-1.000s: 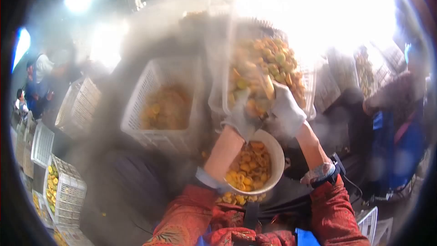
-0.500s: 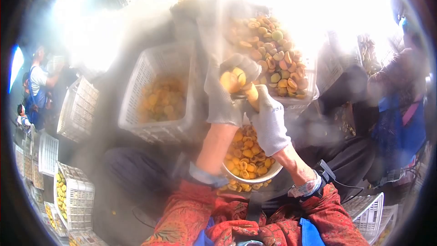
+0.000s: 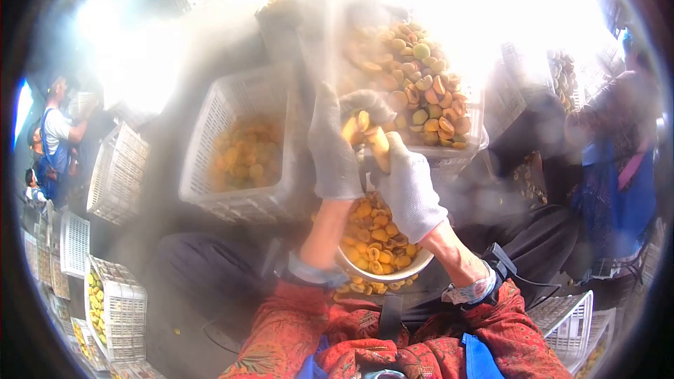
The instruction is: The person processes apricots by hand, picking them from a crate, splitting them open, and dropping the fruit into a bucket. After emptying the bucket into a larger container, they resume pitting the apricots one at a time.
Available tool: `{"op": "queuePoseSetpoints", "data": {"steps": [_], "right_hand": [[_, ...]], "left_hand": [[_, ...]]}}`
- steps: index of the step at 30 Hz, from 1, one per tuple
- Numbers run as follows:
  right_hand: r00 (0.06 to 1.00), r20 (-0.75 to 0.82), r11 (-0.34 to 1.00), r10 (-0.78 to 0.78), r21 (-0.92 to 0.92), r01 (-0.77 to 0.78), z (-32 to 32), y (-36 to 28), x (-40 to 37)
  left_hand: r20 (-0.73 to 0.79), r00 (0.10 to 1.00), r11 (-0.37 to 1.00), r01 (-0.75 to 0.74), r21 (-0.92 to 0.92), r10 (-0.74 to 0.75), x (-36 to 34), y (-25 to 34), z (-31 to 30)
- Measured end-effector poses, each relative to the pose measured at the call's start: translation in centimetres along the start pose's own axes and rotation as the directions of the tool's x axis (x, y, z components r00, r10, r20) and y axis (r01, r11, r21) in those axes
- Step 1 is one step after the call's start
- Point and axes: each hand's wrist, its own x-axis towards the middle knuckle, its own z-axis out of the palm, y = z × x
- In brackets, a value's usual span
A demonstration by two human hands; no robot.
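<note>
Both of my hands wear pale knitted gloves and meet above a white bowl (image 3: 422,261) of orange fruit pieces. My left hand (image 3: 335,144) curls around some yellow-orange fruit pieces (image 3: 357,123). Close against it, my right hand (image 3: 409,186) grips a yellow-orange piece (image 3: 380,147) between thumb and fingers. Behind the hands, a white crate (image 3: 475,142) holds a heap of halved fruit (image 3: 428,84) in orange, red and green. Haze and glare blur the fingertips and the heap's left side.
Left of my hands stands a white crate (image 3: 239,203) with orange fruit inside. More crates (image 3: 119,172) line the far left and the lower right (image 3: 565,319). A person in blue (image 3: 618,189) is at the right, another (image 3: 55,133) at the far left. Strong glare covers the top.
Both hands have shifted slightly left. My left hand has turned and its fingers have shifted, so the fruit in it shows less. The right hand still grips a piece.
</note>
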Motion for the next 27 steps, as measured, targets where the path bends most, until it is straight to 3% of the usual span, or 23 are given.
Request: {"op": "queuePoseSetpoints", "data": {"steps": [8, 10, 13, 17, 19, 23, 26, 27], "right_hand": [[0.993, 0.117, 0.996, -0.034, -0.074, 0.043, -0.9, 0.4, 0.3], [0.986, 0.16, 0.999, -0.051, 0.024, 0.047, -1.1, 0.5, 0.4], [0.982, 0.173, 0.997, -0.069, -0.005, 0.071, -1.5, 0.4, 0.4], [0.977, 0.177, 0.992, -0.122, 0.058, 0.113, -1.9, 0.9, 0.5], [0.931, 0.33, 0.977, -0.158, 0.189, 0.099, -2.4, 1.0, 1.0], [0.96, 0.225, 0.986, -0.165, -0.001, 0.169, -2.5, 1.5, 0.6], [0.957, 0.241, 0.987, -0.16, 0.048, 0.153, -3.6, 0.7, 0.7], [0.896, 0.435, 0.986, 0.086, 0.094, -0.14, -4.5, 0.0, 0.7]], "left_hand": [[-0.038, 0.999, 0.998, -0.03, 0.053, 0.032, -0.3, -0.1, 0.1], [-0.048, 0.999, 1.0, 0.014, 0.012, -0.013, 0.0, 0.3, 0.2], [-0.045, 0.997, 0.998, 0.062, 0.01, -0.061, 1.1, -2.0, -1.6], [-0.066, 0.997, 0.998, 0.038, 0.046, -0.035, 0.5, -1.8, -1.0], [-0.068, 0.996, 0.998, 0.062, -0.005, -0.063, 0.5, -1.7, -0.9], [-0.066, 0.995, 0.996, 0.079, 0.027, -0.077, 0.3, -1.0, -0.2], [-0.037, 0.989, 0.979, 0.144, 0.147, -0.14, 0.1, -0.4, 0.0], [-0.02, 0.984, 0.965, 0.175, 0.197, -0.175, -0.1, 0.1, 0.2]]}}
